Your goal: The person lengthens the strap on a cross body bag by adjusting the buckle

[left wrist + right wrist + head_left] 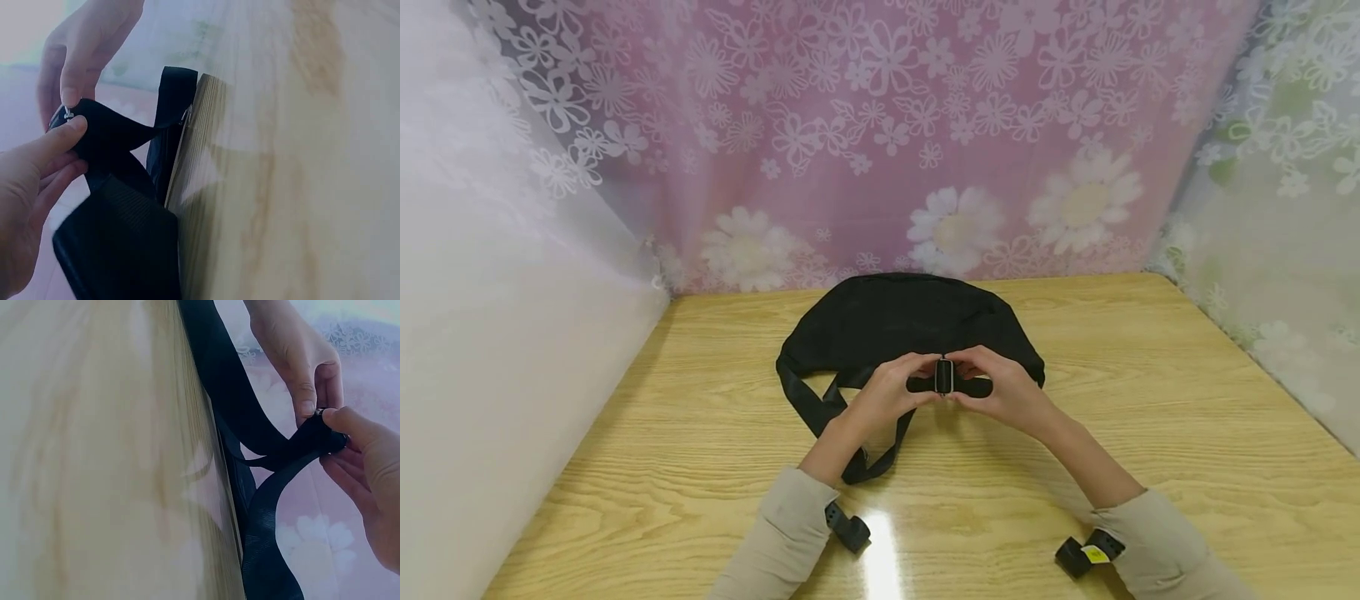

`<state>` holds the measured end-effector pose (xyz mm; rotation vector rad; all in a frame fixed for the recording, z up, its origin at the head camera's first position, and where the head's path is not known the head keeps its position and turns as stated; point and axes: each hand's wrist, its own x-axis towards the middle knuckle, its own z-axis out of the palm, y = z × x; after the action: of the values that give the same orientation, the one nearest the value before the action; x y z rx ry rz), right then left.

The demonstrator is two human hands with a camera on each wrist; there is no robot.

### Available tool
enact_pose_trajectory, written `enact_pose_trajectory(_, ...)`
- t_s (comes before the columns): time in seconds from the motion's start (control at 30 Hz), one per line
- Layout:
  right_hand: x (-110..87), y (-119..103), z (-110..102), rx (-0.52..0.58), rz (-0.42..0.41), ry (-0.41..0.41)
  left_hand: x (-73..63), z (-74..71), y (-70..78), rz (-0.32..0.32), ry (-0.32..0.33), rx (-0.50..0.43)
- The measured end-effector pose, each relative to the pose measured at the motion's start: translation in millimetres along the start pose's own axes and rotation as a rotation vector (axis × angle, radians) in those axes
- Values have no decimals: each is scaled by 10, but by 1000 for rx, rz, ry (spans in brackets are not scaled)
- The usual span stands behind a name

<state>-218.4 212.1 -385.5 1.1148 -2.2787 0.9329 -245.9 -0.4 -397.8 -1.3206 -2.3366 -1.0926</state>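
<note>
A black waist bag (910, 312) lies on the table, its strap (880, 467) looping toward the front left. Just in front of the bag, my left hand (887, 390) and right hand (1009, 393) pinch a metal slide buckle (944, 377) on the strap from either side, thumbs below and fingers above. The left wrist view shows the left thumb (62, 134) on the webbing close to the buckle (69, 115). In the right wrist view the right thumb (347, 422) presses near the same buckle, and the strap (275, 531) hangs twisted below the fingers.
The wood-grain table (700, 492) extends around the bag. A pink flowered curtain (865, 150) hangs along the back edge, with a pale panel (512, 292) at left and a flowered sheet (1285, 275) at right. Black wrist bands (848, 529) are on both sleeves.
</note>
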Motion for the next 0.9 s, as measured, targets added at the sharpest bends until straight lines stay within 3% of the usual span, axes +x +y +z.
enact_pose_trajectory(0.1, -5, 2, -4, -2, 12, -24, 4, 7, 19, 0, 20, 57)
enact_pose_trajectory(0.33, -16, -5, -12, -92, -6, -48, 2, 5, 73, 122, 59, 273)
enact_pose_trajectory(0.43, -15, 2, -18, -93, -41, -30, 4, 0, 63, 116, 51, 300)
enact_pose_trajectory(0.53, -20, 19, -31, -54, -61, -20, 3, -9, 38, 44, 26, 292)
enact_pose_trajectory(0.6, -32, 43, -38, -24, -60, -12, -1, -10, 23, -43, -1, 244)
enact_pose_trajectory(0.7, -47, 84, -40, 24, -65, 2, 1, 3, 8, -194, -32, 64)
enact_pose_trajectory(0.8, -43, 96, -44, 73, -70, 3, 18, 18, 9, -334, -22, -133)
enact_pose_trajectory(0.9, -14, 37, -72, 114, -68, -10, 30, 10, 6, -428, -10, -279)
